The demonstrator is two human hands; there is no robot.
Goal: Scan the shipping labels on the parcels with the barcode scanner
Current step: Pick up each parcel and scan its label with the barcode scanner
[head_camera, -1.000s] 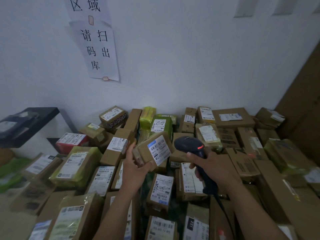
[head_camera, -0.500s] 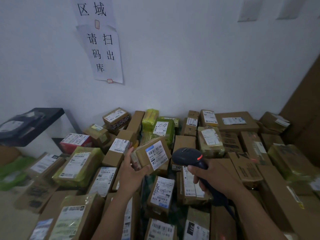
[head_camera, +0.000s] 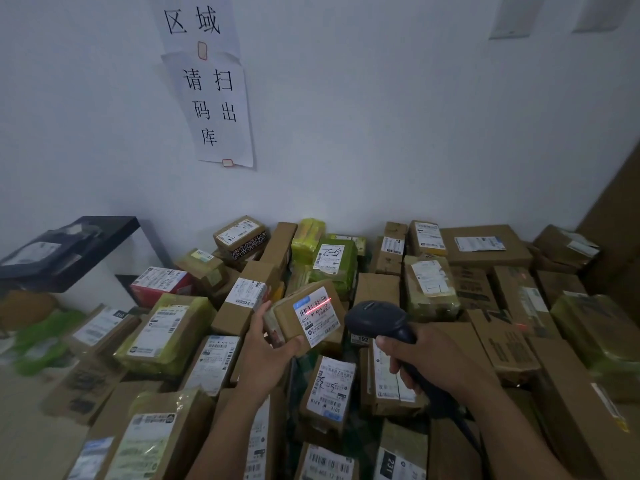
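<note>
My left hand [head_camera: 268, 344] grips a small brown cardboard parcel [head_camera: 287, 318] above the pile, its white shipping label [head_camera: 317, 315] tilted toward me. A red scan line lies across the barcode at the label's top. My right hand [head_camera: 426, 358] holds the handle of a dark barcode scanner [head_camera: 377, 318], whose head points left at the label from just beside the parcel. The scanner's cable runs down past my right forearm.
Several labelled cardboard boxes and yellow-green wrapped parcels [head_camera: 334, 263] cover the surface up to the white wall. A black shelf [head_camera: 69, 247] stands at the left. A paper sign [head_camera: 214, 102] hangs on the wall. Large brown cartons [head_camera: 588, 393] sit at the right.
The parcel has tilted slightly and the scanner has come down closer to it. A red scan line now shows on the label.
</note>
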